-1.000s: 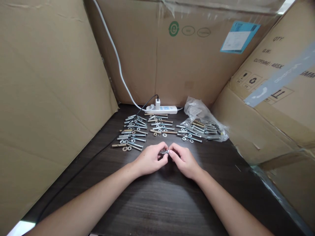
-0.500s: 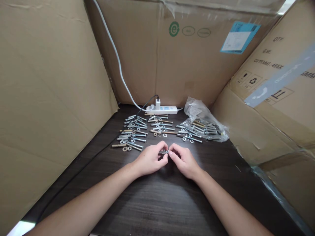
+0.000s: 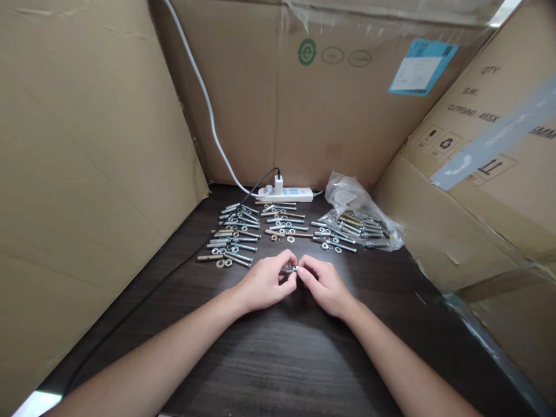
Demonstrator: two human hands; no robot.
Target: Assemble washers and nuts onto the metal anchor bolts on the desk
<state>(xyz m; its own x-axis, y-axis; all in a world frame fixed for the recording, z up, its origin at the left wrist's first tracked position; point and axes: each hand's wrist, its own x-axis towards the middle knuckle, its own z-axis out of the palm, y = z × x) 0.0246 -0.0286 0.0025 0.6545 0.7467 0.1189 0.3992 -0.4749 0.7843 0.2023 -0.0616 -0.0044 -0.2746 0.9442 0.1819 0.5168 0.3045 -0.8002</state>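
Observation:
My left hand [image 3: 271, 281] pinches a silvery bolt [image 3: 289, 270] between thumb and fingertips, just above the table. Opposite it, my right hand [image 3: 325, 284] has thumb and forefinger closed on the bolt's right end. Any small part at that end is mostly covered by the fingertips. Beyond the hands lie groups of bolts [image 3: 245, 247], metal sleeves [image 3: 211, 258], nuts [image 3: 228, 263] and washers [image 3: 291, 239], some silvery and some brass-coloured.
A clear plastic bag [image 3: 347, 194] with more bolts lies at the back right. Behind the hardware sits a white power strip [image 3: 304, 194] with a plug. A black cable [image 3: 169, 275] crosses the left side. Cardboard walls [image 3: 243, 104] enclose the dark table [image 3: 278, 359].
My hands stay in nearly the same place, with the fingertips shifting very slightly at the bolt's end. The hardware on the table has not moved.

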